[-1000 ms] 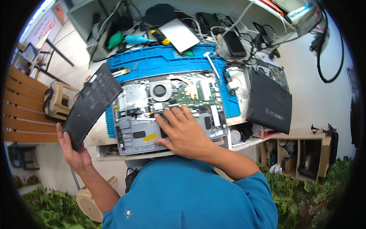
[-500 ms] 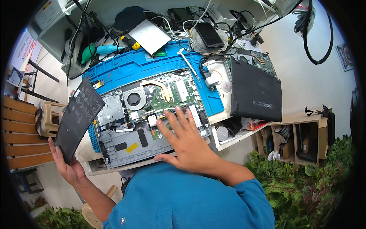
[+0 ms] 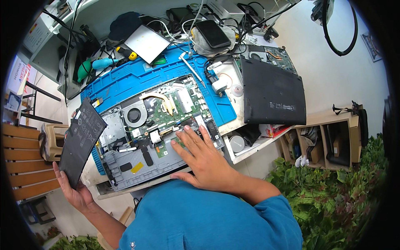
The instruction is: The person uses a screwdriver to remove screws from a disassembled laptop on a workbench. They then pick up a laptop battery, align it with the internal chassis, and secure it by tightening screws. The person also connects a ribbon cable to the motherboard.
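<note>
Battery pack [image 3: 83,139] — held up at a slant by the left side of the opened laptop [image 3: 160,132], lower end pinched in the fingers of the left hand [image 3: 78,196], likely to leave the inside uncovered. Over the laptop's near right part, right hand [image 3: 205,164] with fingers fanned wide, perhaps for steadying on the blue mat [image 3: 125,74]; contact impossible to tell. Looks slim, matte black, roughly rectangular — pale print across the pack's visible face.

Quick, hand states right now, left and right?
Left hand: grip closed on the lower end of the flat black battery.
Right hand: open, fingers spread over the opened laptop, holding nothing visible.
</note>
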The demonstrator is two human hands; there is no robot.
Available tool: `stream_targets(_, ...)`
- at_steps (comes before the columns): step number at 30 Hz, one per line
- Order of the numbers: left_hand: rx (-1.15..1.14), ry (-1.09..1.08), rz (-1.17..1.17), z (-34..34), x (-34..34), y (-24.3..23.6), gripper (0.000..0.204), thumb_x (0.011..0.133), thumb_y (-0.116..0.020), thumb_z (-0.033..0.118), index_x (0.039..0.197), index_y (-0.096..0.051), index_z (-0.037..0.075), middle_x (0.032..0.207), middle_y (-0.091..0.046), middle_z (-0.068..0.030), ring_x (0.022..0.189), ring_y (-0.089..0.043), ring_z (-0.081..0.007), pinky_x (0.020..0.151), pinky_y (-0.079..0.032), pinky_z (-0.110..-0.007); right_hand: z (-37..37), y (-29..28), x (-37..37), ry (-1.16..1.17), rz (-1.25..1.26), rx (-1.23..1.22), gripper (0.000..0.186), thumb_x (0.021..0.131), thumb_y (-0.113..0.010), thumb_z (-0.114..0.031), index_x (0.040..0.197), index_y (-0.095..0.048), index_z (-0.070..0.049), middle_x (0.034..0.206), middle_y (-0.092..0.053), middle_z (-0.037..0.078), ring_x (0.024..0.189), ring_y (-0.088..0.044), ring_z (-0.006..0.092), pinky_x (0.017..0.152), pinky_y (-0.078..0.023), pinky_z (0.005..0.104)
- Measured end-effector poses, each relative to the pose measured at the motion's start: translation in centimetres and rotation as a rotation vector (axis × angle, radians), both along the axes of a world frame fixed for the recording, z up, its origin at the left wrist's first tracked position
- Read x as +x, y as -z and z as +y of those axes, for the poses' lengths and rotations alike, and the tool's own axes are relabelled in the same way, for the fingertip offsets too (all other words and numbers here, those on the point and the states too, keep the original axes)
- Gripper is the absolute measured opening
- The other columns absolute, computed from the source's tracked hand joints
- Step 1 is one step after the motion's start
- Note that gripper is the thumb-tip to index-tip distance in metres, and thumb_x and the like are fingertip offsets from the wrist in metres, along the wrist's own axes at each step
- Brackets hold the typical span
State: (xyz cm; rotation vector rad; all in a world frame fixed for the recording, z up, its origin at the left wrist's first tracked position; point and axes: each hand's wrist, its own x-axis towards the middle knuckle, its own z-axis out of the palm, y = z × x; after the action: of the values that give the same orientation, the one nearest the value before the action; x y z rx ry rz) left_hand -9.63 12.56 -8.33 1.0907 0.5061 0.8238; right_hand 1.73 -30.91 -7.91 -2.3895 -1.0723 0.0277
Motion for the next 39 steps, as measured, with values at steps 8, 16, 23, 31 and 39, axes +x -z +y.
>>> stream_targets(8, 0.009, 0.037, -0.016, 0.2, 0.2, 0.2, 0.054, 0.120, -0.051, 0.017, 0.172, -0.041, 0.004, 0.153, -0.064, -0.0209, 0.137, -0.069, -0.0297, 0.116, -0.059, -0.042, -0.9, -0.3, 0.0, 0.023, 0.034, 0.000, 0.077, 0.102, -0.080, -0.048, 0.155, -0.058, 0.002, 0.165, -0.053, 0.026, 0.163, -0.040, 0.0453, 0.135, -0.024, 0.0666)
stream_targets(16, -0.015, 0.034, 0.014, -1.0, 0.1, -0.5, 0.053, 0.120, -0.053, 0.019, 0.170, -0.043, 0.004, 0.152, -0.065, -0.0204, 0.134, -0.070, -0.0302, 0.114, -0.060, -0.042, -1.9, -0.5, 1.0, -0.003, 0.016, 0.004, 0.068, 0.100, -0.083, -0.033, 0.153, -0.060, 0.003, 0.159, -0.059, 0.026, 0.159, -0.048, 0.0429, 0.133, -0.031, 0.0641)
stream_targets(23, 0.070, 0.178, 0.036, -4.1, 1.2, 0.8, 0.050, 0.115, -0.063, 0.010, 0.162, -0.051, -0.001, 0.143, -0.069, -0.0159, 0.125, -0.071, -0.0212, 0.109, -0.059, -0.036, -2.5, -1.9, 2.5, 0.141, -0.010, 0.210, 0.061, 0.098, -0.082, -0.017, 0.151, -0.061, 0.005, 0.147, -0.067, 0.028, 0.142, -0.062, 0.0442, 0.129, -0.039, 0.0617)
stream_targets(31, 0.041, 0.369, 0.062, -9.7, 4.1, -0.4, 0.054, 0.113, -0.069, 0.010, 0.160, -0.050, -0.004, 0.117, -0.080, -0.0095, 0.110, -0.076, -0.0133, 0.100, -0.062, -0.030, -1.8, -2.4, 4.6, 0.174, 0.159, 0.398, 0.058, 0.102, -0.079, -0.016, 0.154, -0.061, 0.003, 0.123, -0.078, 0.020, 0.108, -0.072, 0.0362, 0.106, -0.051, 0.0478)
stream_targets(39, 0.013, 0.417, 0.058, -10.7, 4.9, -0.3, 0.053, 0.113, -0.069, 0.008, 0.160, -0.049, -0.006, 0.115, -0.081, -0.0124, 0.109, -0.076, -0.0141, 0.100, -0.062, -0.030, -1.0, -1.5, 5.6, 0.248, 0.406, 0.518, 0.052, 0.103, -0.078, -0.011, 0.151, -0.065, 0.006, 0.110, -0.080, 0.017, 0.095, -0.075, 0.0246, 0.089, -0.058, 0.0389)
